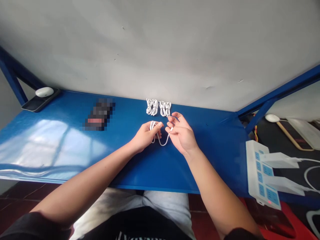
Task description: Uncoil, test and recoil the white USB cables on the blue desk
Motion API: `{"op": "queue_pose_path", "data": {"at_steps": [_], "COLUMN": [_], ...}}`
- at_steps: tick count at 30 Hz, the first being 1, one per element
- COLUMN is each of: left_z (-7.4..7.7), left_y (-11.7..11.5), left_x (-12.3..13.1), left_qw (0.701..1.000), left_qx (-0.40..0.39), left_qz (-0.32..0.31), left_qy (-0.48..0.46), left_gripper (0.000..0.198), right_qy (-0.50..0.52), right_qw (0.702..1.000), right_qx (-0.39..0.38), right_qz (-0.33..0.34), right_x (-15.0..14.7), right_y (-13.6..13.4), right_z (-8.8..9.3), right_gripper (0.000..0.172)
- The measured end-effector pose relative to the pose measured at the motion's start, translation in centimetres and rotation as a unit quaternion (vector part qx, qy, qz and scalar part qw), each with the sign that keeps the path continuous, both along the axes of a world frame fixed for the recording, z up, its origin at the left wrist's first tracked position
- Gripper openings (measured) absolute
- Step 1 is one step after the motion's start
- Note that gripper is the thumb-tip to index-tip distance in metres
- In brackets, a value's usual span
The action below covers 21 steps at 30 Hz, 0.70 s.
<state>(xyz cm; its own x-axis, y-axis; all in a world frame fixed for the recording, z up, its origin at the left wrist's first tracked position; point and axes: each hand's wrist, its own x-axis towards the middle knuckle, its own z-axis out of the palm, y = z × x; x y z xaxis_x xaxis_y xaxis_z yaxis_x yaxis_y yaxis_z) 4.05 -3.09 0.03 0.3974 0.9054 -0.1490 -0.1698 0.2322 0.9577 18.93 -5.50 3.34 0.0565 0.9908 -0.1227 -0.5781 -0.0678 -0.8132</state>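
My left hand (146,135) is closed round a coil of white cable (161,142) above the blue table (62,143). My right hand (181,133) pinches the loose end of the same cable, which sags in a loop between both hands. Just beyond my fingers, two coiled white cable bundles (158,107) lie side by side near the wall.
A blurred dark object (98,114) lies left of the hands. At the far left a white puck (44,91) rests on a dark tray (37,102). A white power strip (261,175) with two white chargers (277,160) plugged in sits at the right.
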Motion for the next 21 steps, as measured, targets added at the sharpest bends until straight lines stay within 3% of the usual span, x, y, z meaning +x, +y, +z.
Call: {"op": "queue_pose_path", "data": {"at_steps": [3,6,9,12,15,21], "left_z": [0.1,0.2,0.2,0.3,0.6,1.4], "left_y": [-0.7,-1.0,-0.8,-0.4,-0.4,-0.6], "left_x": [0.5,0.8,0.6,0.3,0.1,-0.4], "left_qw": [0.997,0.994,0.996,0.995,0.982,0.983], "left_qx": [-0.056,-0.086,-0.057,-0.062,-0.112,-0.085], "left_qz": [-0.028,-0.034,-0.052,-0.064,-0.109,-0.147], "left_qy": [-0.043,-0.05,-0.035,-0.054,-0.107,-0.075], "left_gripper": [0.041,0.045,0.05,0.057,0.057,0.037], "right_qy": [-0.015,-0.095,-0.22,-0.293,-0.305,-0.264], "right_qw": [1.0,0.994,0.969,0.943,0.942,0.957], "right_qx": [0.017,0.044,0.114,0.16,0.139,0.119], "right_qz": [0.003,0.017,0.023,-0.006,-0.02,0.008], "right_x": [-0.4,-0.9,-1.0,-0.7,-0.4,-0.2], "right_y": [-0.1,-0.2,-0.3,-0.1,0.1,-0.2], "right_z": [-0.3,-0.9,-1.5,-2.0,-2.1,-1.3], "right_gripper": [0.049,0.037,0.023,0.023,0.029,0.029]}}
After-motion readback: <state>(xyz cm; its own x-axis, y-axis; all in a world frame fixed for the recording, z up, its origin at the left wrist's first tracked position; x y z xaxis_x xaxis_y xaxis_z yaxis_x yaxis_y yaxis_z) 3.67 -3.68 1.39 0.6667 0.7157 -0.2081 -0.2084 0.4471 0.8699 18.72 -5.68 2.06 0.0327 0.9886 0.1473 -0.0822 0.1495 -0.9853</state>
